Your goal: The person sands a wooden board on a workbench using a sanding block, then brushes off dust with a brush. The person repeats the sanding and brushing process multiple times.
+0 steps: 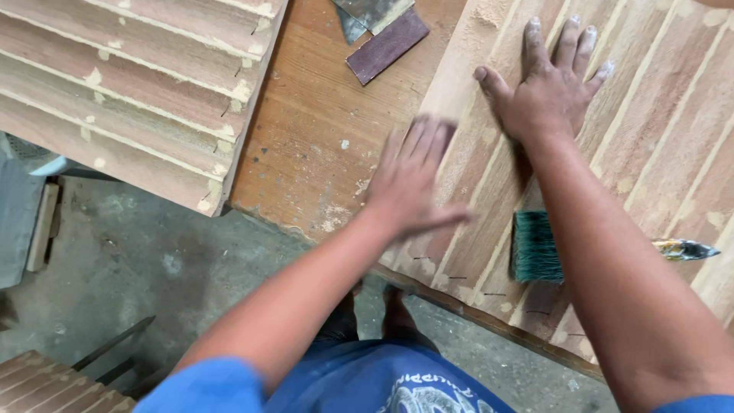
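Over my own blue shirt and the concrete floor (138, 252), my left hand (409, 183), blurred, fingers together and nearly flat, presses what looks like a dark sanding piece onto the slatted wooden panel (657, 115) at its near-left edge, while my right hand (547, 88) lies spread and empty farther up the panel. The green-bristled brush (535, 246) lies loose on the panel near its front edge; I judge a wide stroke could knock it off. Beyond the panel's left edge, sandpaper sheets (386, 44) rest on the tabletop (313, 130).
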